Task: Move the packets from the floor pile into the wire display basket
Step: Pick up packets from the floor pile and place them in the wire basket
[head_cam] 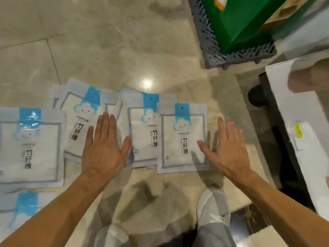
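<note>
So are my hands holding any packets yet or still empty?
Empty. Left hand and right hand are spread flat with straight fingers over the packets on the floor.

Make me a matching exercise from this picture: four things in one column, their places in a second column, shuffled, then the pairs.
Things
1. left hand
2. right hand
3. green box
4. shoe

Places
A. top right, on a grey crate
B. bottom, on the floor between the forearms
C. open, over the gap between two packets
D. open, at the right edge of the rightmost packet

Pairs: 1-C, 2-D, 3-A, 4-B
</note>
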